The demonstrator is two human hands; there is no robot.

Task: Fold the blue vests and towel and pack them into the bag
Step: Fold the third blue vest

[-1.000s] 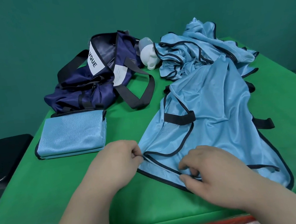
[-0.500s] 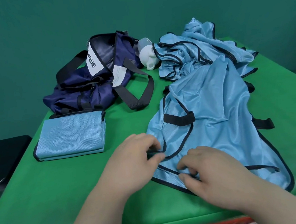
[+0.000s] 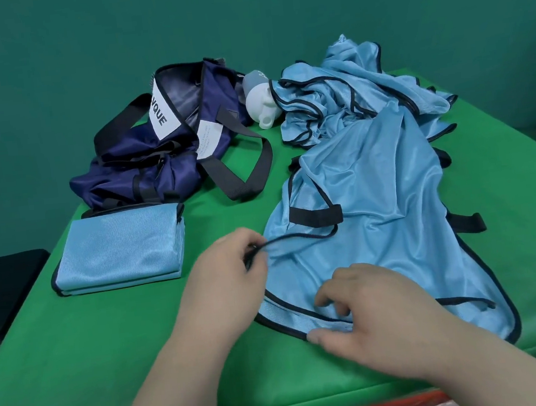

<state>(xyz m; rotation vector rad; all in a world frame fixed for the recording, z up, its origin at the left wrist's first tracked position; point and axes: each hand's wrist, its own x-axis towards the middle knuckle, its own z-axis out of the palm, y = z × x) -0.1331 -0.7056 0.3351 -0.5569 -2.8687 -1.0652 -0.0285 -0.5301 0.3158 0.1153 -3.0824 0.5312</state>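
Observation:
A light blue vest with black trim lies spread on the green table. My left hand pinches the vest's black-edged shoulder loop and holds it lifted off the cloth. My right hand pinches the vest's near hem between thumb and fingers. More blue vests lie crumpled at the back. A folded blue towel sits at the left, just in front of the navy bag, which is open with its straps loose.
A white and grey bottle lies between the bag and the crumpled vests. A black surface sits beside the table's left edge. A green wall stands behind the table. A red strip runs along the near edge.
My left hand has moved up and to the right from the hem corner and has lifted the vest's trim loop. My right hand has stayed on the near hem.

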